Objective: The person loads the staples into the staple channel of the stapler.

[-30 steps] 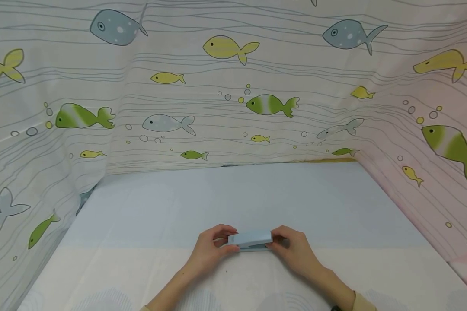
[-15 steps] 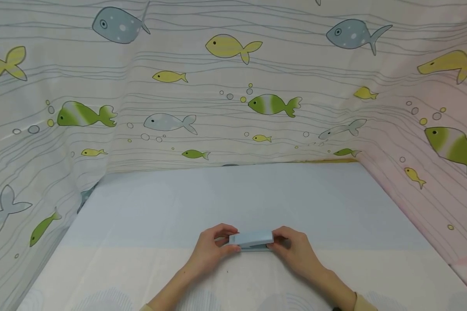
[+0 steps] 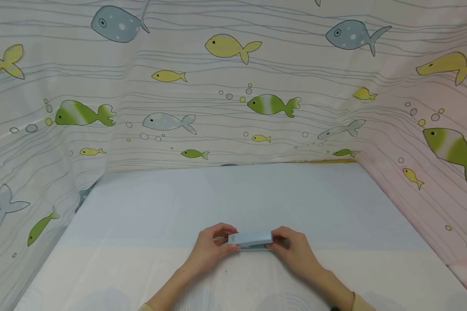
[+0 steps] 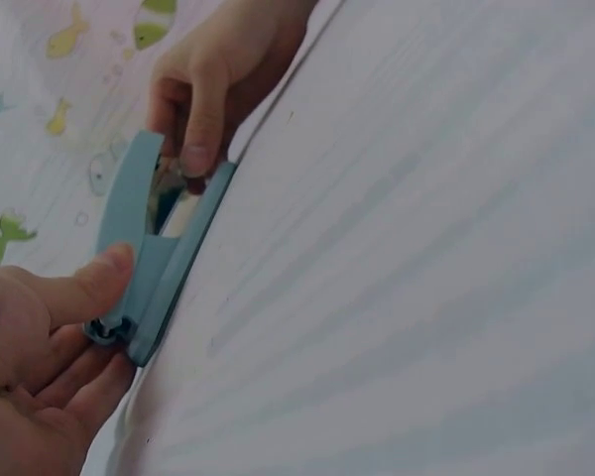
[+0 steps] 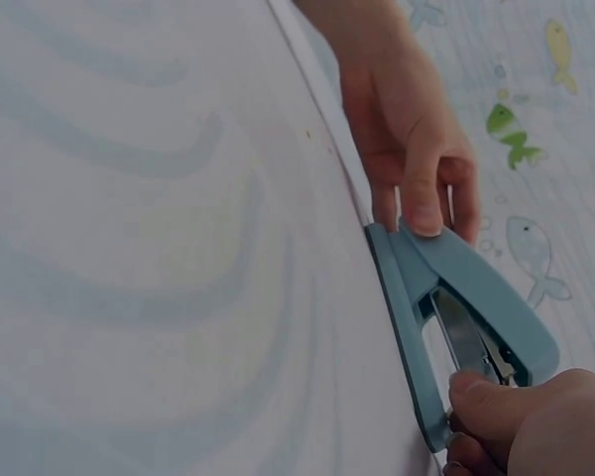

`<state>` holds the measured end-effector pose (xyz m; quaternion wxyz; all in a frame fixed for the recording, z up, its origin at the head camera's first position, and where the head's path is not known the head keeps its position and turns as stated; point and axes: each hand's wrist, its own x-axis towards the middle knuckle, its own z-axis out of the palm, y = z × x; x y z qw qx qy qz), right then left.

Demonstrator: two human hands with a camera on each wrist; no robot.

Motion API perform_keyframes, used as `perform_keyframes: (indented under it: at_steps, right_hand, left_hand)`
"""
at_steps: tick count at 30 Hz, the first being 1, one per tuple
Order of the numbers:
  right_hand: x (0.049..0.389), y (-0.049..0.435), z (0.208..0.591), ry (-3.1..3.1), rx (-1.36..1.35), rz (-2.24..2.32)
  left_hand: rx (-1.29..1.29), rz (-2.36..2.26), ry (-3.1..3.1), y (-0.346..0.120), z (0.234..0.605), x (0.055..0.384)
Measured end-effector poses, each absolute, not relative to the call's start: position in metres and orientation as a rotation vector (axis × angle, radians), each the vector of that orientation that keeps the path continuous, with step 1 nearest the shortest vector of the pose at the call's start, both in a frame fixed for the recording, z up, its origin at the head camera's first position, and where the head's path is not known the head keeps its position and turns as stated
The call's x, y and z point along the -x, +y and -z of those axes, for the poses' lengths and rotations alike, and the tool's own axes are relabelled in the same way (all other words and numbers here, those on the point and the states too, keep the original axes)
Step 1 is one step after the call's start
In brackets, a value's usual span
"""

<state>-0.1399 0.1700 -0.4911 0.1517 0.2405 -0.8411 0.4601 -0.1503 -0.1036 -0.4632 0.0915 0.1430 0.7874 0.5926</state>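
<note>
A light blue stapler (image 3: 252,238) lies lengthwise on the table between the two hands. Its top arm is raised from the base at the right end, and the metal staple magazine (image 5: 464,332) shows in that gap in the right wrist view. My left hand (image 3: 211,247) grips the hinge end, thumb on the near side and fingers behind. At the front end my right hand (image 3: 295,249) pinches, with its thumb (image 5: 481,399) at the magazine's tip under the raised arm. Part of the right fingers is hidden behind the stapler.
The table (image 3: 233,198) has a pale blue far part and a whitish near part with faint circle prints. Fish-printed cloth (image 3: 218,95) hangs around its back and both sides.
Both hands and the stapler hold the same place and pose across the frames. Only the head view shifts very slightly.
</note>
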Motion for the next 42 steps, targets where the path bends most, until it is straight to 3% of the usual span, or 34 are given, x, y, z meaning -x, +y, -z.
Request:
perform_keyframes:
  at_steps: [35, 42]
  right_hand:
    - [0.142, 0.1693, 0.4921, -2.426, -0.684, -1.309]
    - [0.1374, 0.1774, 0.4856, -2.491, -0.689, -1.301]
  left_hand:
    - [-0.433, -1.745, 2.368, -0.1027, 0.4677, 0.152]
    - [-0.528, -1.625, 2.478, -0.1009, 0.4627, 0.1452]
